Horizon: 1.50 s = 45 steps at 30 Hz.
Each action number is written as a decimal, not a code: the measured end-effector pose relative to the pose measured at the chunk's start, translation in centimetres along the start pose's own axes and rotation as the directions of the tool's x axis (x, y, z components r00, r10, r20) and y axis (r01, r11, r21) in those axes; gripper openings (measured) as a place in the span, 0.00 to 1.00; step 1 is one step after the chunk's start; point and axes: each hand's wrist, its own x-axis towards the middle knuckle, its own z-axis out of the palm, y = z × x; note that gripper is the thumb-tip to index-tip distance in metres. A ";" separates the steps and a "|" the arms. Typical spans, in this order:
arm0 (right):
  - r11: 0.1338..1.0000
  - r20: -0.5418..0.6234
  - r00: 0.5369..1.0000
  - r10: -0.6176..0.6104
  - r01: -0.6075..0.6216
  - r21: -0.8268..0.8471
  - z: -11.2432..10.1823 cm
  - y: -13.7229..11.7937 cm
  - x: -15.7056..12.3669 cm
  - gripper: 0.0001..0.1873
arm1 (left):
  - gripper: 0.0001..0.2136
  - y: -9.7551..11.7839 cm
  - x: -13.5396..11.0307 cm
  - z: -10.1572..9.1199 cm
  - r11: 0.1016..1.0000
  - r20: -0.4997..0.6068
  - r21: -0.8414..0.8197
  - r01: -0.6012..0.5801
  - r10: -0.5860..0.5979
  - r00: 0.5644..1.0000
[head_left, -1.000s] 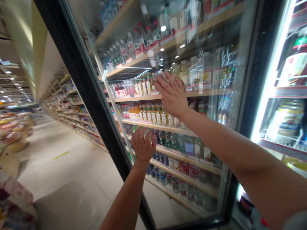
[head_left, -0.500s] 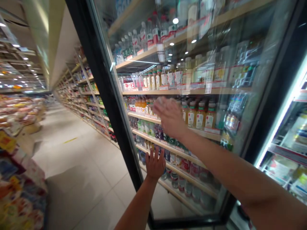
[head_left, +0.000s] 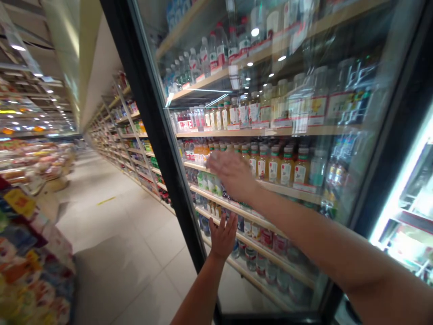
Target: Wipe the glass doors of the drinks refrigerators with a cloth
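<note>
A tall glass door (head_left: 270, 284) in a black frame (head_left: 158, 153) stands swung out in front of me. My left hand (head_left: 224, 235) lies low against the glass with its fingers spread, and nothing shows in it. Higher up, my right hand (head_left: 234, 175) is flat at the pane, fingers pointing left and smeared by motion. A pale patch at its fingertips is too blurred to name. Shelves with juice bottles (head_left: 287, 166) show in the glass around both hands; I cannot tell whether they are behind it or mirrored.
The lit cooler (head_left: 412, 216) with stocked shelves is at the right edge. Leftward, a tiled aisle floor (head_left: 135, 257) runs along long store shelves (head_left: 131, 135). A display of packaged goods (head_left: 34, 253) stands at the lower left.
My right hand has moved slightly left and down along the glass. The left hand stays low on the pane, its fingers a little shifted. The whole view has shifted slightly.
</note>
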 end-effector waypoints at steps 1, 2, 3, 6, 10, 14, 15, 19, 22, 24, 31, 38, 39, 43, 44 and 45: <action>0.987 0.090 0.984 -0.154 0.149 0.054 1.9 -2.0 -1.7 0.25 | 0.17 0.0 -0.2 -0.2 1.000 0.015 -0.010 -0.020 0.020 1.000; 0.954 0.157 0.942 -0.295 0.282 0.102 3.5 -3.8 -3.4 0.21 | 0.17 -0.1 -0.4 -0.6 0.999 0.032 -0.021 -0.041 0.041 0.999; 0.927 0.189 0.909 -0.371 0.349 0.138 4.7 -5.1 -4.7 0.19 | 0.17 -0.2 -0.6 -1.1 0.997 0.049 -0.033 -0.062 0.064 0.997; 0.878 0.186 0.862 -0.472 0.440 0.187 4.8 -4.9 -5.9 0.17 | 0.18 -1.0 -1.0 -3.3 0.991 0.098 -0.070 -0.114 0.121 0.988; 0.932 0.059 0.930 -0.363 0.363 0.002 -0.8 1.5 -1.7 0.23 | 0.19 -3.0 1.4 -6.2 0.994 0.124 -0.074 -0.079 0.088 0.988; 0.988 -0.190 0.982 -0.011 -0.019 -0.155 -5.0 5.0 1.1 0.30 | 0.20 -5.9 9.9 -7.7 0.996 -0.099 -0.014 0.084 -0.085 0.991; 0.985 -0.224 0.974 0.043 -0.079 -0.153 -5.2 5.0 1.2 0.31 | 0.20 -6.6 12.8 -8.0 0.995 -0.167 -0.006 0.097 -0.097 0.981; 0.980 -0.235 0.966 0.110 -0.145 -0.137 -4.0 2.8 -0.1 0.31 | 0.22 -9.0 25.3 -9.9 0.995 -0.239 -0.022 0.093 -0.096 0.966; 0.993 -0.115 0.988 0.098 -0.105 -0.055 -1.5 -0.7 -3.2 0.31 | 0.26 -9.3 32.8 -11.0 0.993 -0.135 0.032 0.112 -0.106 0.985; 0.999 0.009 0.999 0.036 -0.036 0.028 0.6 -3.8 -6.2 0.31 | 0.26 -8.8 35.7 -11.4 0.990 -0.075 0.117 0.084 -0.076 0.994; 0.971 0.128 0.963 -0.236 0.230 0.059 3.3 -6.6 -10.4 0.23 | 0.29 -7.5 36.6 -11.9 0.984 -0.015 0.171 -0.040 0.043 0.999; 0.998 -0.140 0.990 -0.019 0.009 -0.070 2.3 -4.2 -6.1 0.26 | 0.35 -8.8 37.3 -9.7 0.994 -0.099 -0.049 0.099 -0.103 0.990; 0.998 -0.120 0.991 -0.051 0.045 -0.055 3.3 -5.3 -7.1 0.25 | 0.35 -9.0 37.3 -9.3 0.994 -0.114 -0.068 0.090 -0.098 0.989; 0.952 0.050 0.951 -0.304 0.302 0.041 7.6 -9.4 -12.7 0.21 | 0.31 -9.3 37.0 -8.7 0.997 -0.119 -0.057 0.060 -0.066 0.991; 0.941 0.066 0.939 -0.337 0.334 0.051 7.9 -9.5 -13.5 0.19 | 0.30 -9.3 37.0 -8.7 0.997 -0.105 -0.043 0.060 -0.064 0.992; 0.935 0.075 0.932 -0.355 0.352 0.053 7.8 -9.0 -13.7 0.19 | 0.30 -9.3 37.0 -8.8 0.998 -0.083 -0.021 0.064 -0.066 0.994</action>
